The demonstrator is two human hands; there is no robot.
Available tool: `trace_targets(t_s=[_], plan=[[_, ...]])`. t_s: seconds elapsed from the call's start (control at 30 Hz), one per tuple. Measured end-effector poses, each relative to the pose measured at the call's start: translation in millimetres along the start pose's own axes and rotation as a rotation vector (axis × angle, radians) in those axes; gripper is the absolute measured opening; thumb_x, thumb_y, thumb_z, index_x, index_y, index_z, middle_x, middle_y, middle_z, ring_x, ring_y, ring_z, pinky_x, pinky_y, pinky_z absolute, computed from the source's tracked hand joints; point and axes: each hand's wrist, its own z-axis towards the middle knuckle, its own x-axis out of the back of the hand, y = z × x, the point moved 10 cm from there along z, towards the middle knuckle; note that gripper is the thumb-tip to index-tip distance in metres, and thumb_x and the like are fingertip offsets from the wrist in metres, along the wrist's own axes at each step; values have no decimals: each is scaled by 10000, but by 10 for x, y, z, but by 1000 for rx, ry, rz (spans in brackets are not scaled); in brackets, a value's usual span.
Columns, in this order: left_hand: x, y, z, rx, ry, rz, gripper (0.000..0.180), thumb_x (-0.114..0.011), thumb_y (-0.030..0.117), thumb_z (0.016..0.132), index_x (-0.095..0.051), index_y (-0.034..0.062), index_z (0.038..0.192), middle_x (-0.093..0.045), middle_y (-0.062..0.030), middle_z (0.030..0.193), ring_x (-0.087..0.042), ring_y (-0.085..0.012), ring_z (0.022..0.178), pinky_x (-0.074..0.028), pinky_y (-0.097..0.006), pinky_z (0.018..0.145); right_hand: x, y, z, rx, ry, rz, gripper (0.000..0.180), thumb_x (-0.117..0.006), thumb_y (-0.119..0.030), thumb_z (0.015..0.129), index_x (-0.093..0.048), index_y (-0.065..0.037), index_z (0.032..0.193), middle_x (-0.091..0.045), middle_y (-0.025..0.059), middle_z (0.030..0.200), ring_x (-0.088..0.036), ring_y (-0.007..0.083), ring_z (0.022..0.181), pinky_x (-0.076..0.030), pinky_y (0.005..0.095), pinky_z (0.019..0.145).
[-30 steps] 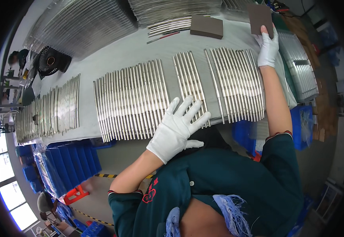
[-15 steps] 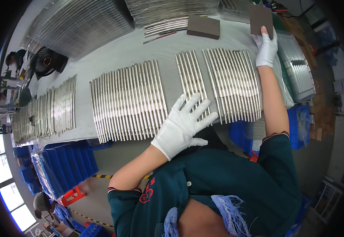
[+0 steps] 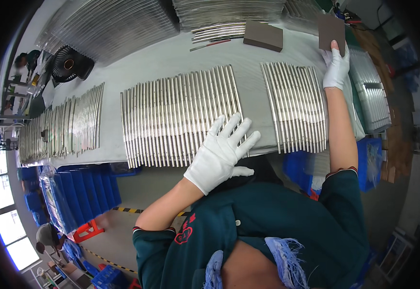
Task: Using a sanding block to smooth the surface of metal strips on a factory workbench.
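My left hand (image 3: 223,151), in a white glove, lies spread with its fingertips on the near right end of a wide row of silver metal tubes (image 3: 176,118). My right hand (image 3: 336,67), also gloved, is raised at the far right with its thumb pressed on a flat dark brown block (image 3: 331,31); the fingers behind the block are hidden. Below that hand, a narrower row of tubes (image 3: 297,108) lies across a strip of bare white cloth from the wide row. Another set of tubes (image 3: 65,125) lies at the left.
A second brown block (image 3: 264,36) sits at the back beside loose rods (image 3: 217,32) and a thin red-handled tool (image 3: 210,45). Stacks of clear-wrapped tubes (image 3: 118,29) line the back. A black fan (image 3: 70,63) stands at left; blue bins (image 3: 82,197) are below the table.
The small group of tubes under my left hand has slid left and joined the wide row, widening the gap to the right row. My right hand still holds the brown block. The view has shifted slightly.
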Motion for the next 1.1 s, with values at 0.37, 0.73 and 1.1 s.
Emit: trace_targets(t_s=[0.37,0.73,1.1], plan=[[28,-95,9,55,108,1,845,-777,483,714,-507,62,1396,-479,-158,1436,-415,-389,1370,-327,-500,1143,18,21,15,3,3,-1,633,-746,-196,912,-436,-33,1439,-551,101,1317,-600,230,1154,-543,386,969],[-102,400,543,-142,-43,2,967,-699,663,727,-442,83,1457,-424,-208,1495,-354,-390,1426,-252,-529,1177,-49,83,9,-10,-46,12,686,-768,-224,897,-416,-51,1460,-588,105,1294,-627,206,1098,-556,326,893],[-254,586,729,-243,-83,-47,919,-677,676,742,-437,190,1484,-423,-165,1517,-342,-400,1430,-225,-577,1177,-43,123,9,-127,-41,155,696,-771,-237,890,-401,-56,1451,-581,107,1276,-625,232,1101,-560,377,897]])
